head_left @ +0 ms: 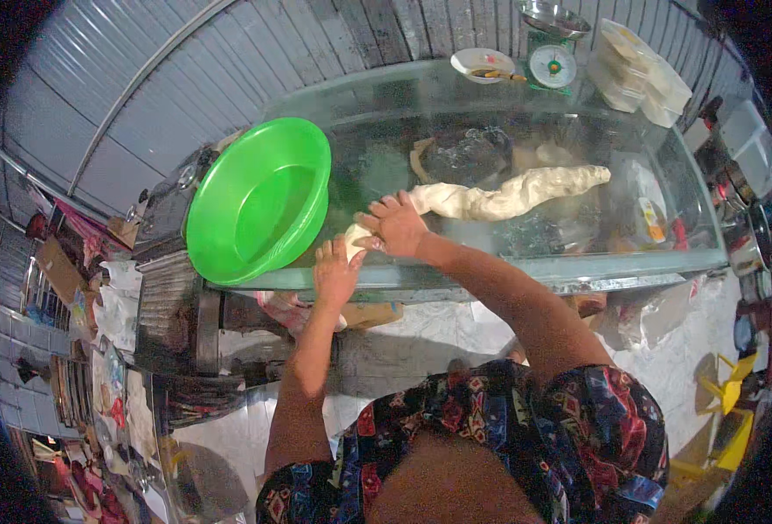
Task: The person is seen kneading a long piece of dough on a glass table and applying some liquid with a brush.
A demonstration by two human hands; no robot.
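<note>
A long, lumpy roll of pale dough (508,194) lies across the glass-topped table, its far end tapering toward the right. My right hand (394,227) is on top of the dough near its left end, fingers bent over it. Just beside it, my left hand (335,269) grips the dough's near left tip at the table's front edge. Some of the dough is hidden under my right palm and fingers.
A big green plastic basin (259,205) stands at the table's left end. At the back are a white bowl (482,65) with a yellow-handled tool across it, a dial scale (552,65) and stacked plastic containers (639,74). A clear bag (643,205) lies at right.
</note>
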